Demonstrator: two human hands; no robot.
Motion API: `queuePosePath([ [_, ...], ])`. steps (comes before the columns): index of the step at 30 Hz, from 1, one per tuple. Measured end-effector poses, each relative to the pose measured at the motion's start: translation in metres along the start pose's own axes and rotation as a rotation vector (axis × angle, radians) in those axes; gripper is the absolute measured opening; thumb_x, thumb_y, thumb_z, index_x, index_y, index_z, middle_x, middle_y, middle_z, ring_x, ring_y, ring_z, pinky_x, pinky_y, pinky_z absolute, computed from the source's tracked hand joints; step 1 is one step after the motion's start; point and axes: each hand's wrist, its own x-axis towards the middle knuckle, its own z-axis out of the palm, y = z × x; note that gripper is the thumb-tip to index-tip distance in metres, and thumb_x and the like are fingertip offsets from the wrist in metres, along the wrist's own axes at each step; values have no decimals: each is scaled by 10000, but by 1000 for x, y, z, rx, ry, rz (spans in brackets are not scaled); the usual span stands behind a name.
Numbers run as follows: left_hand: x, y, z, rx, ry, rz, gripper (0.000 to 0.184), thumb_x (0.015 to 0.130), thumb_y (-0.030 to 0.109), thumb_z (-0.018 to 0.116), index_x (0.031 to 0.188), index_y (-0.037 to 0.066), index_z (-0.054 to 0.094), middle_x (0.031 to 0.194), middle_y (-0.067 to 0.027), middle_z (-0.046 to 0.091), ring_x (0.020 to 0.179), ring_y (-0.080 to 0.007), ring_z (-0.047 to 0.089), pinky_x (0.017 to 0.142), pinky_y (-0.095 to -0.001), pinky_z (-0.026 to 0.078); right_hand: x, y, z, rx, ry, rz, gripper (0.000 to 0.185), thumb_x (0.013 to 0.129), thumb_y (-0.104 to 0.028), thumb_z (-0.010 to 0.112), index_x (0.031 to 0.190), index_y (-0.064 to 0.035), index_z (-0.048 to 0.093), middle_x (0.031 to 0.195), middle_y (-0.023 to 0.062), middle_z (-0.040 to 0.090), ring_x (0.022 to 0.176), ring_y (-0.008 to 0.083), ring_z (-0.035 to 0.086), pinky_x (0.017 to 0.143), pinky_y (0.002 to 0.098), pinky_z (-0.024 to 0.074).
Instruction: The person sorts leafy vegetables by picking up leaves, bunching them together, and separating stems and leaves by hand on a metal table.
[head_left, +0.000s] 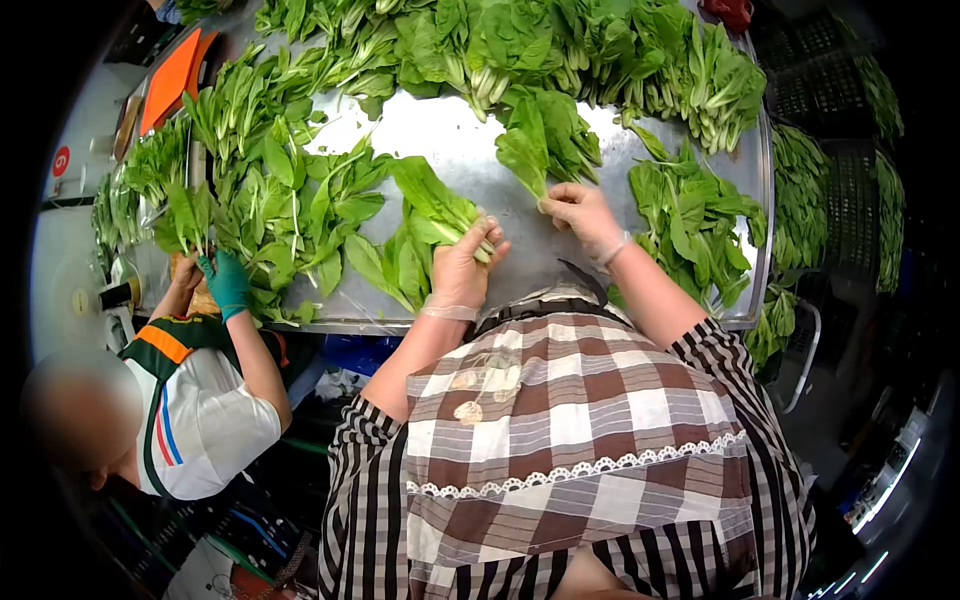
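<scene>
My left hand (pixel 465 268), in a clear glove, is closed around the pale stems of a bunch of leafy greens (pixel 430 195), whose leaves point up and to the left. With fingertips pinched, my right hand (pixel 585 220) holds a single leafy stalk (pixel 525 150) by its stem end. Behind that stalk lies a small bunch of greens (pixel 570 135) on the metal table (pixel 400 125). Below my left wrist, loose leaves (pixel 395 260) spread near the table's front edge. Right of my right hand sits another pile of greens (pixel 690 215).
A long heap of greens (pixel 520 45) lines the far side. To the left, a co-worker's green-gloved hand (pixel 228 285) holds a small bunch (pixel 187 218) beside a loose pile (pixel 300 195). Dark crates with greens (pixel 800 195) stand past the right edge. An orange board (pixel 170 80) is far left.
</scene>
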Motion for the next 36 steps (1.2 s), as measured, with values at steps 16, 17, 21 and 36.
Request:
queuePosePath([
  [16, 19, -20, 25, 208, -162, 88, 229, 850, 73, 698, 1056, 13, 617, 936, -46, 648, 777, -141, 608, 688, -274, 487, -52, -36, 11, 73, -120, -112, 238, 856, -117, 715, 999, 47, 620, 872, 73, 652, 768, 127, 633, 691, 242, 514],
  [17, 18, -21, 26, 161, -151, 79, 228, 855, 76, 694, 1061, 15, 617, 944, -48, 648, 788, -142, 612, 695, -277, 492, -53, -36, 13, 157, -129, -107, 243, 856, -111, 711, 1014, 47, 615, 890, 78, 650, 774, 130, 635, 697, 244, 515],
  [21, 12, -18, 27, 88, -139, 55, 224, 877, 95, 679, 1079, 22, 618, 974, -51, 651, 841, -148, 626, 720, -287, 511, -55, -33, 10, 263, -156, -96, 250, 868, -92, 692, 1052, 47, 595, 936, 91, 642, 802, 147, 641, 732, 256, 520],
  [36, -1, -16, 34, 125, -201, 57, 260, 872, 61, 678, 1112, -4, 604, 1018, -65, 658, 895, -159, 631, 763, -304, 524, -70, -38, 17, -146, 85, -300, 247, 831, -158, 752, 907, 8, 586, 837, 44, 627, 698, 88, 591, 584, 242, 491],
])
